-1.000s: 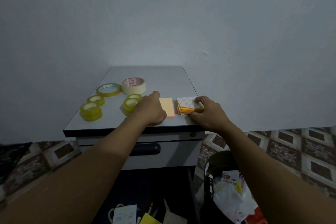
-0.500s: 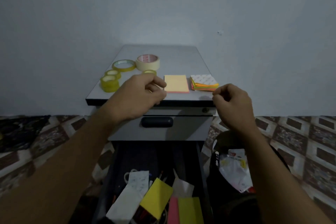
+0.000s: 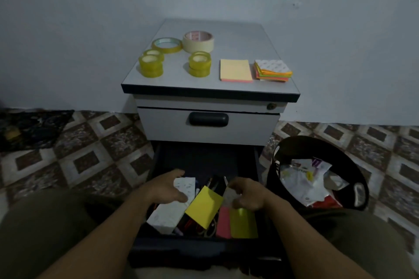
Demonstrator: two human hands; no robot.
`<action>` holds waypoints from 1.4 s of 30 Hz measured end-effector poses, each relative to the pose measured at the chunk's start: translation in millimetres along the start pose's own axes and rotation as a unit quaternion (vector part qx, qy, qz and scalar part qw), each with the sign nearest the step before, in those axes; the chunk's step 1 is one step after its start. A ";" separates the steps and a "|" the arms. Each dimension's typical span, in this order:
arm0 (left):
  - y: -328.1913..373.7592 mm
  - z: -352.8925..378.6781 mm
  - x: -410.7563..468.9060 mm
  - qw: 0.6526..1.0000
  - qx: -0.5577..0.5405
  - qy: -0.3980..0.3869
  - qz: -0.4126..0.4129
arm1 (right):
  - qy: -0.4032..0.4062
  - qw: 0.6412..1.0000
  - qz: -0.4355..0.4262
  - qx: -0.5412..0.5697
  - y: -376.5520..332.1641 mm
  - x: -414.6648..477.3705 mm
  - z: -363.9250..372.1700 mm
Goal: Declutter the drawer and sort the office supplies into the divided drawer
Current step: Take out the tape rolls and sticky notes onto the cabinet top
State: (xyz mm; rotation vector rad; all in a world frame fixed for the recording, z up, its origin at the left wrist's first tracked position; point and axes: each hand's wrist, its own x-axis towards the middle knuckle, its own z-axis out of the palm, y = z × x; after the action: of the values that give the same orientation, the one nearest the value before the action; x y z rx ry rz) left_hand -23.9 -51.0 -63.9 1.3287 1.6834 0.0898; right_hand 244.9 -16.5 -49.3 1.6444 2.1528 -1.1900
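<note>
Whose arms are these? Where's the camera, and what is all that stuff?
They're a person's own bare arms. One camera sits on their head, looking down, so you see what they see. On the cabinet top lie tape rolls, a yellow note pad and a coloured paper stack. Below, the open drawer holds jumbled papers and pens. The left hand rests on a white packet. The right hand hovers with curled fingers; I can't tell whether it holds anything. A bin stands to the right.
</note>
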 end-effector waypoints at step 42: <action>-41.2 34.3 28.2 0.991 -0.061 0.121 -0.023 | 0.045 0.996 0.049 -0.064 11.9 23.7 42.3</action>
State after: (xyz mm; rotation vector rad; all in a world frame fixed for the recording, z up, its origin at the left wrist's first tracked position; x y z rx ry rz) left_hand -28.1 -61.6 -123.4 1.2249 1.8780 0.3343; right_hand 233.4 -27.2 -96.7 1.7556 2.1232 -0.9472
